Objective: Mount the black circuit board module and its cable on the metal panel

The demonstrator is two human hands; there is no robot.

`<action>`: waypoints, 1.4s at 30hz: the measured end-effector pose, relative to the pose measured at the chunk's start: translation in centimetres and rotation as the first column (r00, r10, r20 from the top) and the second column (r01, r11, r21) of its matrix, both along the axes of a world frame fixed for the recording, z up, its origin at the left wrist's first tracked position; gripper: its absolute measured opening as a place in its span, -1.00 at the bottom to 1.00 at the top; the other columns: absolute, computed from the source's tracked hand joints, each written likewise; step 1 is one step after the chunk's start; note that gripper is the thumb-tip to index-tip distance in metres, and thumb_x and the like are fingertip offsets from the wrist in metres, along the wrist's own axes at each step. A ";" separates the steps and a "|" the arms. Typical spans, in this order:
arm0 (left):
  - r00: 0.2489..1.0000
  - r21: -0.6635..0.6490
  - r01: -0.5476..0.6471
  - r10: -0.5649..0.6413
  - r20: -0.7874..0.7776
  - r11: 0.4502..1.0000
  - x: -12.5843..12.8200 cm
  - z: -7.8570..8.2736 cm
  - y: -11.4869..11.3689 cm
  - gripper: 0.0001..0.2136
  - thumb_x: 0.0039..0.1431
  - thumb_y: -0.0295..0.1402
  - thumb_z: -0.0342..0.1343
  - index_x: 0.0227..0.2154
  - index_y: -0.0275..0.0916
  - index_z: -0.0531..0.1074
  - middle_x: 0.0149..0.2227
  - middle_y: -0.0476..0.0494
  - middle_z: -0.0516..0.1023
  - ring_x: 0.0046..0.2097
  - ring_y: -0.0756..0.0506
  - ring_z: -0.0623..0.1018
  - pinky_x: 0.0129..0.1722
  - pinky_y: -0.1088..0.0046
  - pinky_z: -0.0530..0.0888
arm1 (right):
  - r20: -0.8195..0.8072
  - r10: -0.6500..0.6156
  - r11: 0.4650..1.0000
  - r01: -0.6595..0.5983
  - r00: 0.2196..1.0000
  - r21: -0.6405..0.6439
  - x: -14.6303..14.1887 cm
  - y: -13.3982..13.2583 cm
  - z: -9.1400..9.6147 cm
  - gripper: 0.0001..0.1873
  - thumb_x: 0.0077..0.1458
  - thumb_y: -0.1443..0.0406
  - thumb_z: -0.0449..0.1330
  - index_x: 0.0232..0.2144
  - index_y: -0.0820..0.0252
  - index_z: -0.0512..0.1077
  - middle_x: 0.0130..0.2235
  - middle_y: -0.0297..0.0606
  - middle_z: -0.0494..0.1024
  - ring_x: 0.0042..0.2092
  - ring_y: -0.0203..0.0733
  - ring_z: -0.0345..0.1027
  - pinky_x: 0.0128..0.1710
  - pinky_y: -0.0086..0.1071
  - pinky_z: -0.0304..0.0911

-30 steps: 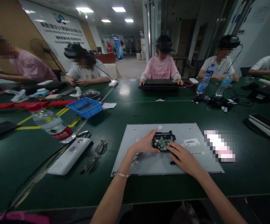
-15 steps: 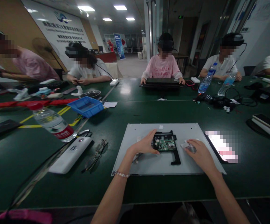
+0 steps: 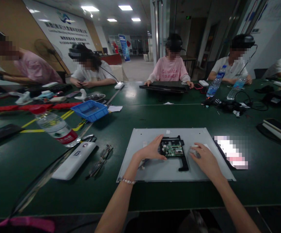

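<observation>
A grey metal panel (image 3: 155, 170) lies flat on the dark green table in front of me. On its middle sits a black frame holding a small green circuit board (image 3: 172, 150). My left hand (image 3: 150, 150) rests at the frame's left edge, thumb and fingers touching it. My right hand (image 3: 204, 160) lies to the right of the frame on the panel, fingers curled over a small pale object that I cannot make out. A black bracket arm of the frame (image 3: 184, 163) runs down between my hands.
A water bottle (image 3: 55, 127), a white device (image 3: 73, 160) and glasses (image 3: 98, 164) lie to the left. A blue tray (image 3: 90, 110) stands further back. A lit phone (image 3: 230, 151) lies right of the panel. Several people sit across the table with laptops and bottles.
My right hand left the frame's right edge and moved right onto the panel, then curled over a small pale object there. My left hand stayed at the frame.
</observation>
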State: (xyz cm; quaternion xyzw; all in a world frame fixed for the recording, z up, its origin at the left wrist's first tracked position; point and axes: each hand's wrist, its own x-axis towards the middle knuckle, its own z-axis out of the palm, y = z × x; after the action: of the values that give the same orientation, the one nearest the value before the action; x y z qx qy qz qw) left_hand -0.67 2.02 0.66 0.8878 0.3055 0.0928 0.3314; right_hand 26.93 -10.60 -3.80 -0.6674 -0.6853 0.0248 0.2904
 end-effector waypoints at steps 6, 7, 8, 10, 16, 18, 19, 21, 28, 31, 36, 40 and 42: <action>1.000 -0.009 -0.005 0.005 -0.015 1.000 0.0 -0.1 0.0 0.07 -0.22 -0.14 0.30 0.27 -0.27 -0.26 0.32 -0.34 -0.20 0.31 -0.31 -0.12 0.27 0.09 -0.05 | 0.002 0.125 0.991 -0.125 0.992 0.042 -0.3 2.7 3.1 -0.67 0.17 0.19 0.02 -0.05 0.11 0.40 -0.02 -0.19 0.45 0.01 -0.06 0.30 0.01 -0.13 0.23; 1.000 -0.005 -0.004 0.004 -0.016 1.000 0.0 -0.2 0.0 0.07 -0.22 -0.13 0.30 0.27 -0.27 -0.26 0.32 -0.34 -0.21 0.31 -0.31 -0.13 0.27 0.10 -0.05 | 0.011 0.170 0.985 -0.171 0.985 0.034 -0.6 3.8 3.7 -0.67 0.17 0.21 0.02 -0.04 0.11 0.39 -0.03 -0.20 0.46 0.01 -0.08 0.30 0.01 -0.16 0.23; 1.000 0.000 -0.004 0.004 -0.017 1.000 0.0 -0.3 0.1 0.08 -0.22 -0.12 0.30 0.27 -0.28 -0.26 0.32 -0.35 -0.21 0.31 -0.30 -0.12 0.28 0.11 -0.05 | 0.029 0.201 0.979 -0.202 0.979 0.023 -1.0 5.0 4.1 -0.68 0.18 0.24 0.02 -0.05 0.12 0.40 -0.03 -0.20 0.46 0.01 -0.08 0.30 0.02 -0.18 0.22; 1.000 0.007 -0.001 0.002 -0.020 1.000 0.0 -0.4 0.1 0.09 -0.22 -0.11 0.31 0.27 -0.28 -0.27 0.32 -0.36 -0.22 0.31 -0.30 -0.12 0.28 0.11 -0.05 | 0.075 0.236 0.972 -0.236 0.969 -0.001 -2.0 7.5 4.8 -0.70 0.17 0.27 0.03 -0.07 0.16 0.41 -0.06 -0.19 0.48 0.00 -0.09 0.30 0.01 -0.21 0.21; 1.000 0.010 0.008 -0.008 -0.020 1.000 0.0 -0.6 0.2 0.09 -0.23 -0.12 0.31 0.27 -0.26 -0.29 0.32 -0.37 -0.23 0.31 -0.33 -0.13 0.27 0.07 -0.05 | 0.221 0.327 0.944 -0.305 0.919 -0.130 -5.0 12.9 4.8 -0.76 0.13 0.29 0.13 -0.14 0.19 0.45 -0.12 -0.19 0.50 -0.05 -0.16 0.33 -0.05 -0.36 0.20; 1.000 0.008 0.004 -0.004 -0.025 1.000 0.0 -0.7 0.2 0.10 -0.24 -0.12 0.31 0.27 -0.27 -0.30 0.32 -0.38 -0.24 0.31 -0.33 -0.14 0.27 0.07 -0.05 | 0.235 0.341 0.938 -0.314 0.910 -0.145 -5.6 13.5 4.6 -0.80 0.12 0.30 0.15 -0.19 0.19 0.48 -0.15 -0.19 0.51 -0.08 -0.18 0.34 -0.08 -0.39 0.20; 1.000 0.008 0.002 -0.002 -0.026 1.000 0.0 -0.7 0.2 0.11 -0.25 -0.11 0.31 0.27 -0.27 -0.31 0.32 -0.38 -0.24 0.31 -0.34 -0.14 0.27 0.07 -0.05 | 0.243 0.343 0.937 -0.314 0.907 -0.150 -5.8 13.6 4.5 -0.81 0.13 0.30 0.14 -0.21 0.19 0.48 -0.16 -0.18 0.51 -0.09 -0.18 0.35 -0.09 -0.40 0.20; 1.000 0.010 0.004 -0.004 -0.025 1.000 -0.1 -0.7 0.2 0.12 -0.26 -0.11 0.31 0.27 -0.28 -0.31 0.32 -0.38 -0.24 0.31 -0.35 -0.14 0.27 0.06 -0.05 | 0.261 0.335 0.940 -0.302 0.905 -0.157 -6.2 13.7 4.4 -0.82 0.16 0.32 0.10 -0.26 0.21 0.49 -0.19 -0.15 0.51 -0.11 -0.17 0.35 -0.12 -0.40 0.20; 0.999 0.023 0.032 -0.033 0.009 0.999 -0.1 -0.7 0.3 0.12 -0.27 -0.13 0.32 0.27 -0.27 -0.30 0.31 -0.36 -0.21 0.31 -0.35 -0.11 0.27 0.07 -0.06 | 0.273 0.278 0.958 -0.246 0.921 -0.145 -5.8 13.0 5.0 -0.76 0.22 0.33 0.01 -0.23 0.20 0.48 -0.17 -0.15 0.52 -0.10 -0.17 0.36 -0.12 -0.41 0.18; 1.000 0.016 0.022 -0.021 -0.015 1.000 -0.1 -0.7 0.3 0.13 -0.27 -0.11 0.32 0.27 -0.25 -0.30 0.32 -0.35 -0.21 0.31 -0.35 -0.12 0.28 0.07 -0.05 | 0.260 0.242 0.968 -0.213 0.935 -0.134 -4.6 11.8 5.2 -0.75 0.22 0.32 -0.01 -0.17 0.18 0.46 -0.13 -0.18 0.52 -0.07 -0.16 0.35 -0.08 -0.38 0.18; 0.999 0.004 0.007 -0.007 -0.040 1.000 -0.2 -0.8 0.3 0.11 -0.25 -0.07 0.30 0.27 -0.25 -0.31 0.32 -0.34 -0.25 0.31 -0.34 -0.13 0.28 0.10 -0.06 | 0.241 0.259 0.960 -0.223 0.935 -0.168 -3.8 10.1 4.6 -0.75 0.21 0.32 0.01 -0.22 0.15 0.49 -0.17 -0.20 0.55 -0.07 -0.17 0.37 -0.06 -0.37 0.19; 0.999 -0.001 -0.005 0.005 -0.043 1.000 -0.1 -0.7 0.2 0.12 -0.26 -0.10 0.31 0.27 -0.31 -0.30 0.32 -0.37 -0.23 0.31 -0.33 -0.13 0.29 0.13 -0.08 | 0.223 0.302 0.946 -0.263 0.927 -0.189 -4.2 10.0 3.8 -0.76 0.18 0.36 0.03 -0.25 0.14 0.51 -0.18 -0.22 0.56 -0.08 -0.20 0.38 -0.06 -0.40 0.19; 0.999 -0.001 -0.004 0.004 -0.049 1.000 -0.1 -0.7 0.2 0.12 -0.25 -0.10 0.31 0.26 -0.34 -0.30 0.32 -0.39 -0.25 0.31 -0.32 -0.14 0.29 0.15 -0.08 | 0.213 0.305 0.945 -0.267 0.928 -0.187 -4.2 10.1 3.5 -0.75 0.18 0.38 0.03 -0.23 0.15 0.50 -0.16 -0.22 0.56 -0.07 -0.20 0.37 -0.05 -0.40 0.19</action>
State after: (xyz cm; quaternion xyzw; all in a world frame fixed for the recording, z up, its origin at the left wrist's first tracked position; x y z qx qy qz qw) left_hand -0.75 2.20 0.00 0.8890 0.3155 0.0714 0.3240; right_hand 22.74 -0.54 -0.30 -0.5787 -0.8013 0.0397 0.1465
